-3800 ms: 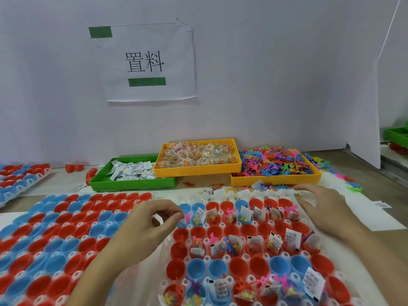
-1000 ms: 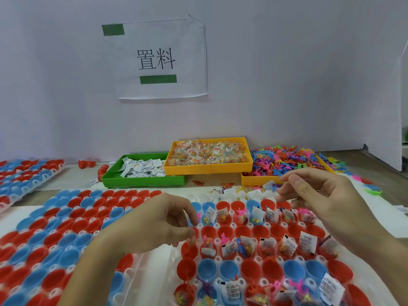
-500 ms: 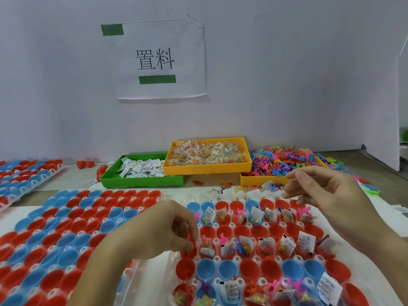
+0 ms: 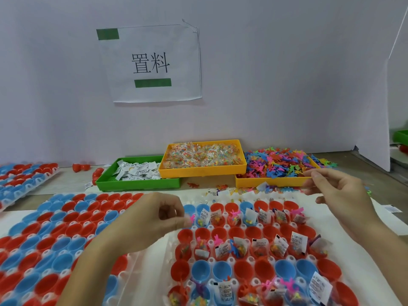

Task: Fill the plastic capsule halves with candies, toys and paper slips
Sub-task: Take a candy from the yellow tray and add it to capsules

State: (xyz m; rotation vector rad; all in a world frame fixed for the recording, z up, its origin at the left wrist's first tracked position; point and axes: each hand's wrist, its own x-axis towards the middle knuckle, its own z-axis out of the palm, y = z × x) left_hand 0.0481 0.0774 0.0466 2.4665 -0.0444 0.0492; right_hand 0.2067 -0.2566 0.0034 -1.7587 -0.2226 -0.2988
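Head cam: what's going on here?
A person is filling red and blue capsule halves seated in a white tray. The left hand is curled at the tray's near-left corner, fingers bunched; whether it holds anything is unclear. The right hand hovers over the far-right rows, loosely open. Some rows already hold candy, toys and slips; others are bare. Supplies sit behind: slips in the green bin, candy in the yellow bin, toys heaped on the right.

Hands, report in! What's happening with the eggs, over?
Left hand curled over capsule tray. Right hand raised near toy tray. Some rows filled. Nothing blocking.
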